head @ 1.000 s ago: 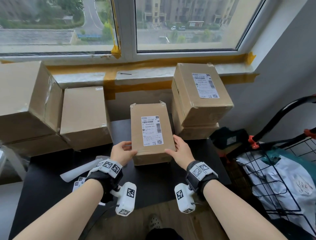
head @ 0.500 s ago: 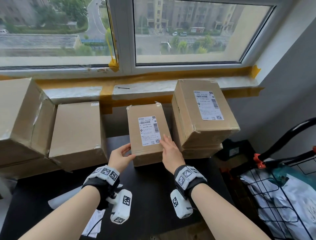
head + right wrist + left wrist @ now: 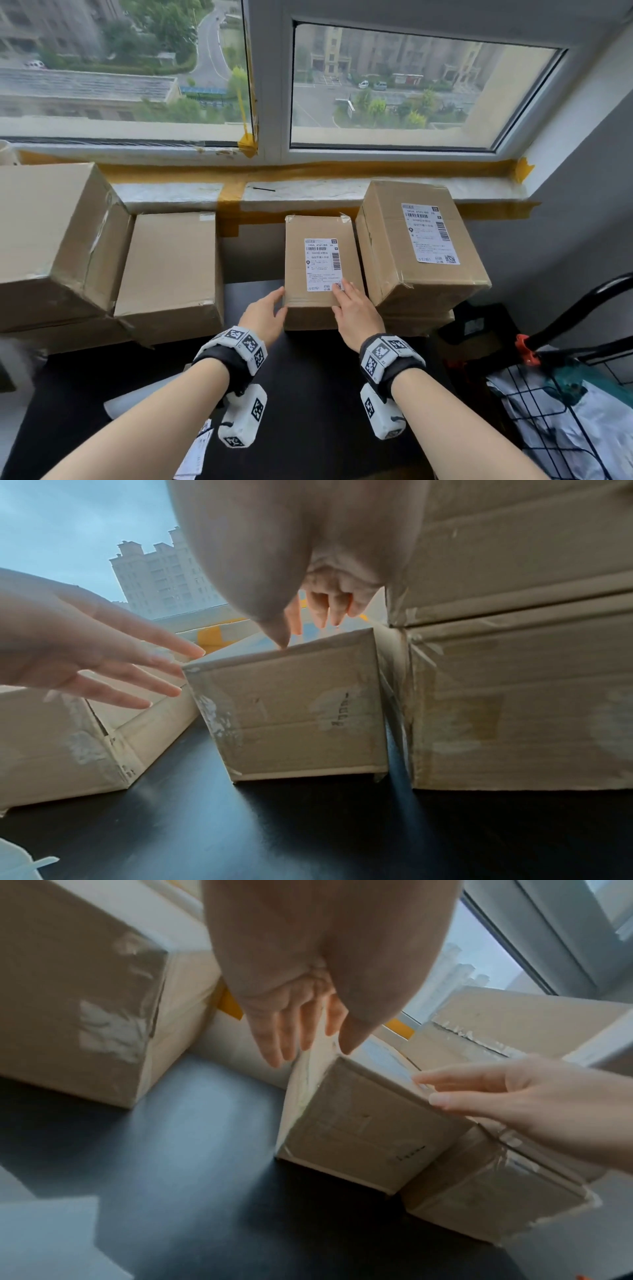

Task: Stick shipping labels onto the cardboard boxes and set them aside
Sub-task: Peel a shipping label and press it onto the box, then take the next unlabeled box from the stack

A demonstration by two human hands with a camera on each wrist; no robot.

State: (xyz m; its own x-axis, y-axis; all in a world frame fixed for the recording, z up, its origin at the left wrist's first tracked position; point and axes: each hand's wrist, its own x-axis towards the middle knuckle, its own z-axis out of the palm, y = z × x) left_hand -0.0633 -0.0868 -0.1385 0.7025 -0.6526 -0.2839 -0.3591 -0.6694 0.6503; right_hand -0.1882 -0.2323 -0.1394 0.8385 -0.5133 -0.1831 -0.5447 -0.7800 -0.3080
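Note:
A small cardboard box [image 3: 318, 274] with a white shipping label [image 3: 322, 264] on top sits on the black table [image 3: 308, 394], against the wall under the sill. My left hand [image 3: 265, 313] lies with straight fingers along the box's left near corner [image 3: 308, 1053]. My right hand [image 3: 352, 308] rests flat on the box's top near edge, fingertips at the label's lower right corner. The box's front face [image 3: 294, 718] fills the right wrist view. Right beside it stand two stacked boxes; the upper labelled box [image 3: 421, 246] carries its own label.
Unlabelled boxes stand on the left: a medium box [image 3: 171, 270] and a large box [image 3: 51, 240]. Label backing sheets [image 3: 195, 452] lie near the table's front edge. A black wire cart [image 3: 565, 404] with plastic bags stands at the right. The window sill [image 3: 308, 195] runs behind.
The labelled box has been slid away from me, back to the wall beside the right stack. Both hands went with it and their fingers have straightened from gripping its sides.

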